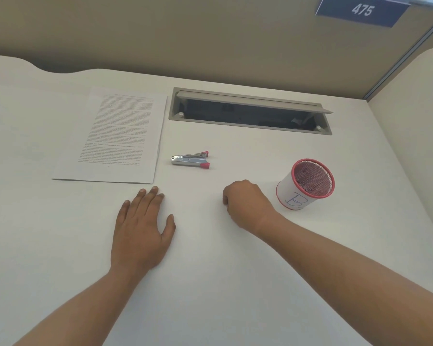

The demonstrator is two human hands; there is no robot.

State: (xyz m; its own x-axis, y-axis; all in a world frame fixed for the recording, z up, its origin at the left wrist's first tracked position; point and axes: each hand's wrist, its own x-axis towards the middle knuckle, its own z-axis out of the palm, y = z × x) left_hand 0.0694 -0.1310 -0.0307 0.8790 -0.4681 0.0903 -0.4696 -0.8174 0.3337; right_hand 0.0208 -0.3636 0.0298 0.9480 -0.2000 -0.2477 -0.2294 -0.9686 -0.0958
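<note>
My left hand [141,229] lies flat on the white desk [60,245], fingers straight, just below the printed sheets of paper [115,136]. My right hand [246,203] rests on the desk with its fingers curled under; nothing shows in it. A small silver stapler with red ends [191,160] lies on its side between the paper and my right hand. A red mesh cup [306,184] wrapped in white paper marked "B" stands to the right of my right hand, apart from it.
An open cable hatch [248,113] is set into the desk behind the stapler. Beige partition walls close the back and right side. A blue sign reading 475 [361,10] hangs at the top right.
</note>
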